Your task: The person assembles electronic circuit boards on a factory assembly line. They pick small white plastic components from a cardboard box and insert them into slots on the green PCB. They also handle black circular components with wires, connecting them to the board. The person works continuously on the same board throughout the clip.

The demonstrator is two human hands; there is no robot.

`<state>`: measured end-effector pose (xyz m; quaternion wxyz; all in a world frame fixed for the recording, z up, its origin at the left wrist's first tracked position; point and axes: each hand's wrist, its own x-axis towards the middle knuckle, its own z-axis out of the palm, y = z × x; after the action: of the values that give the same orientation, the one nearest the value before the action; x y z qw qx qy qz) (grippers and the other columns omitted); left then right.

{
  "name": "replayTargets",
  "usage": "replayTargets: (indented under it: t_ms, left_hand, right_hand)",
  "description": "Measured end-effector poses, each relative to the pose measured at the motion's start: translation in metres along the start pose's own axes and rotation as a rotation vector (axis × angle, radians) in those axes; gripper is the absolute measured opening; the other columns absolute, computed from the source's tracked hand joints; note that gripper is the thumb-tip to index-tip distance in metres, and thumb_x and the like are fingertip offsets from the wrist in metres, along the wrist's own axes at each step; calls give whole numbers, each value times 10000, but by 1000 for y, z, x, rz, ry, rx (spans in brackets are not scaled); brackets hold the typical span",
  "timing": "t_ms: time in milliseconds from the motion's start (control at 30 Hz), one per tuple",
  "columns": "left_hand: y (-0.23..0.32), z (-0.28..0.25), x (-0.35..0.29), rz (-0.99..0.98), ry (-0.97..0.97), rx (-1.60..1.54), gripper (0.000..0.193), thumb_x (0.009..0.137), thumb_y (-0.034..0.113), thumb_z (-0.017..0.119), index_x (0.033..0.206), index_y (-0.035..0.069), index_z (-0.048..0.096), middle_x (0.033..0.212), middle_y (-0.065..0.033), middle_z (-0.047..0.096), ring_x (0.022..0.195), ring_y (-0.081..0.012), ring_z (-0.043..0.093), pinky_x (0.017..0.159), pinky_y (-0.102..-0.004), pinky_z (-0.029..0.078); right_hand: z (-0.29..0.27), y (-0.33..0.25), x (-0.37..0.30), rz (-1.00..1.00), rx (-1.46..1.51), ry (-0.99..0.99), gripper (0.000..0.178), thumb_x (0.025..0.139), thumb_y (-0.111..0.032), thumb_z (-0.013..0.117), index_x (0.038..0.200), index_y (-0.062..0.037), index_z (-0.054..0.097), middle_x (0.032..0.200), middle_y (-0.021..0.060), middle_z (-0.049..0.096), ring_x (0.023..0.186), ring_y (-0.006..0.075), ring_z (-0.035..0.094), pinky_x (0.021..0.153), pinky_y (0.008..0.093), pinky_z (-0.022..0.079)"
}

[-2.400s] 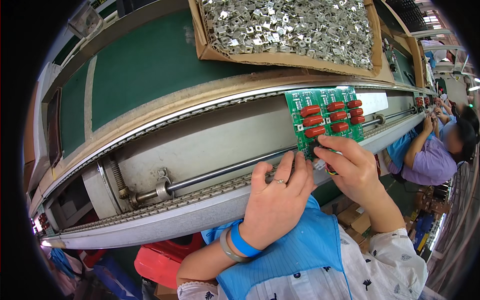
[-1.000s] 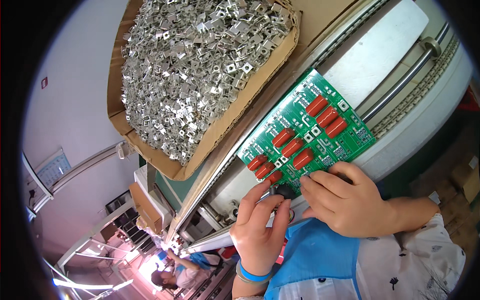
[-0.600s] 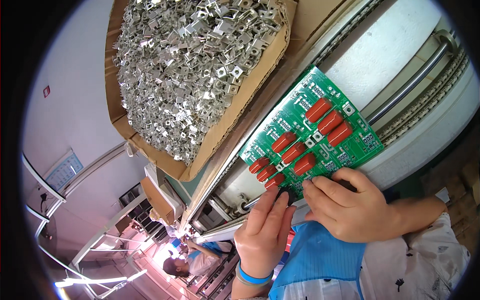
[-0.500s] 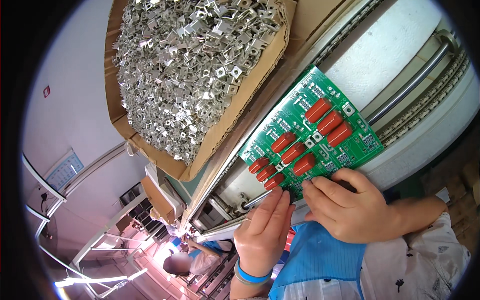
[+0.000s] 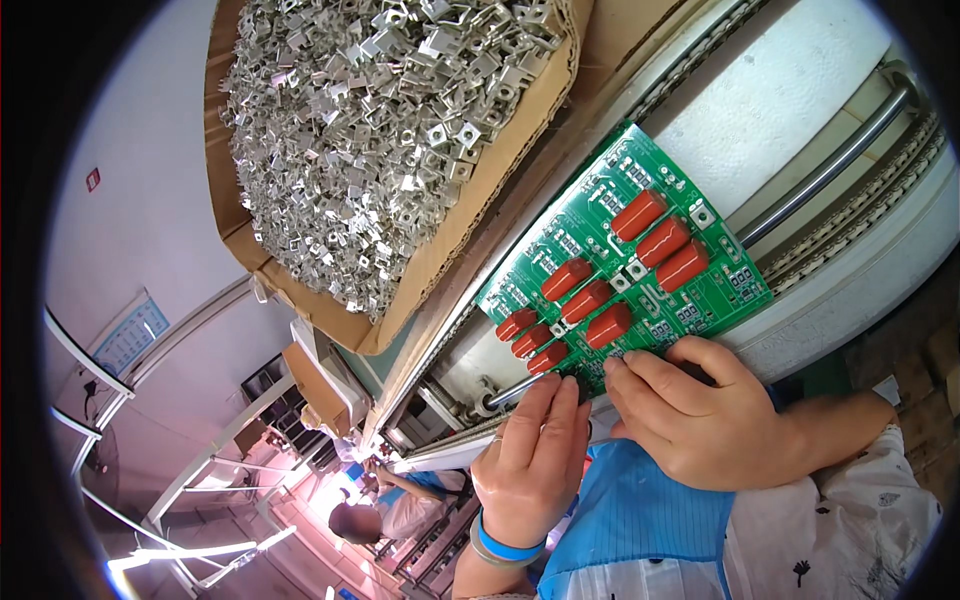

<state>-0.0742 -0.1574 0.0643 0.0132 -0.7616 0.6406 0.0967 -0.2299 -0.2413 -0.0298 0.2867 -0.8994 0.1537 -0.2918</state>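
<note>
A green circuit board (image 5: 588,232) lies across the conveyor rails in front of me. It bears several red-brown capacitors (image 5: 663,242), grouped in threes, and small square metal terminals (image 5: 700,216) among them. My left hand (image 5: 530,445), with a blue band at the wrist, has its fingers drawn together at the board's near edge, by a small dark part. My right hand (image 5: 690,410) is closed just to the right, its thumb and fingertips meeting over the same edge. Whatever sits between the fingertips of either hand is hidden or too small to name.
Beyond the board to the left stands a cardboard box (image 5: 450,235) heaped with loose metal terminals (image 5: 350,140). A steel rod (image 5: 830,165) and conveyor chain (image 5: 880,190) run past the board's right side. Another person (image 5: 395,510) sits farther down the line at lower left.
Both hands stay at the board's near edge; the left fingers have shifted only slightly. The box and board sit marginally differently in view. The person in the distance has turned a little.
</note>
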Motion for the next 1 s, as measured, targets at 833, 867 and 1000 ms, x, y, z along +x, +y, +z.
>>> replayTargets:
  t_ms: [833, 867, 1000]
  left_hand:
    - [0, 3, -1, 23, 24, 59, 314, 808, 76, 809, 1102, 15, 720, 1081, -126, 710, 809, -242, 734, 642, -322, 597]
    - [-2, 4, -2, 33, 30, 74, 307, 821, 104, 806, 1104, 16, 725, 1085, -110, 712, 793, -213, 732, 644, -307, 596]
    - [2, 1, -2, -29, 9, -6, 326, 782, 30, 823, 1091, 14, 723, 1075, -151, 713, 828, -284, 741, 652, -346, 601]
  right_hand:
    - [-3, -1, 2, 16, 18, -26, 323, 753, -189, 607, 940, 35, 743, 1107, 162, 695, 1120, 270, 578, 917, 405, 504]
    - [-3, -2, 2, 17, 17, -37, 316, 750, -189, 608, 931, 33, 741, 1103, 163, 695, 1113, 269, 577, 914, 404, 504]
    - [-8, -2, 10, 7, 6, -65, 282, 736, -186, 613, 888, 21, 729, 1050, 155, 688, 1038, 255, 576, 882, 385, 503]
